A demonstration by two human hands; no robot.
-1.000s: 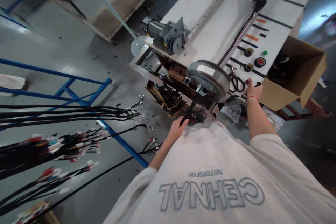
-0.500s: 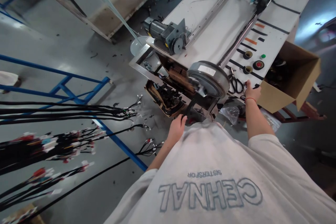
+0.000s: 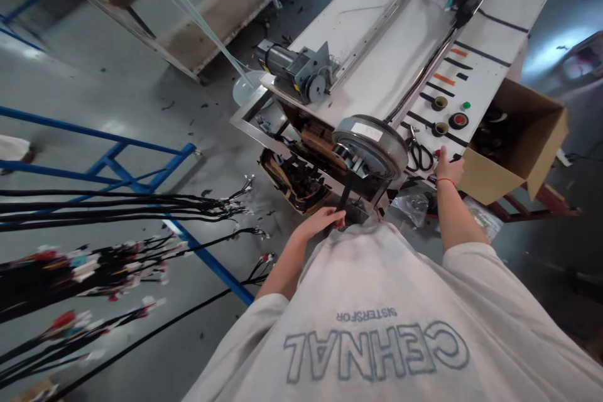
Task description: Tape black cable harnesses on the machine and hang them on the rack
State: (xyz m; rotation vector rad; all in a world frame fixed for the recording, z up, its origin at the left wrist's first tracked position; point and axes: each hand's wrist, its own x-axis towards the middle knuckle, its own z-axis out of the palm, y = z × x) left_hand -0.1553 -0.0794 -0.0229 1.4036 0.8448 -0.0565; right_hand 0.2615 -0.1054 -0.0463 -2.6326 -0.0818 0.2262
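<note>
My left hand (image 3: 328, 218) is closed around a black length (image 3: 347, 193), cable or tape, hanging from the round grey machine head (image 3: 372, 144); its kind is unclear. My right hand (image 3: 447, 169) sits at the near edge of the white bench (image 3: 362, 85), fingers curled over something dark. A small red part shows by its thumb, and what the fingers grip is hidden. Black-handled scissors (image 3: 420, 154) lie just left of that hand. A dark cable bundle (image 3: 440, 50) runs along the rail to the machine head.
A motor (image 3: 282, 63) is fixed at the bench's left edge. An open cardboard box (image 3: 541, 138) stands to the right. Below the bench is a box of dark scraps (image 3: 292, 182). Wire harnesses (image 3: 94, 264) hang at the left by a blue metal frame (image 3: 132, 185).
My left hand has shifted slightly right and turned inward, still on the black length. My right hand stays at the bench edge. The whole view has shifted a little.
</note>
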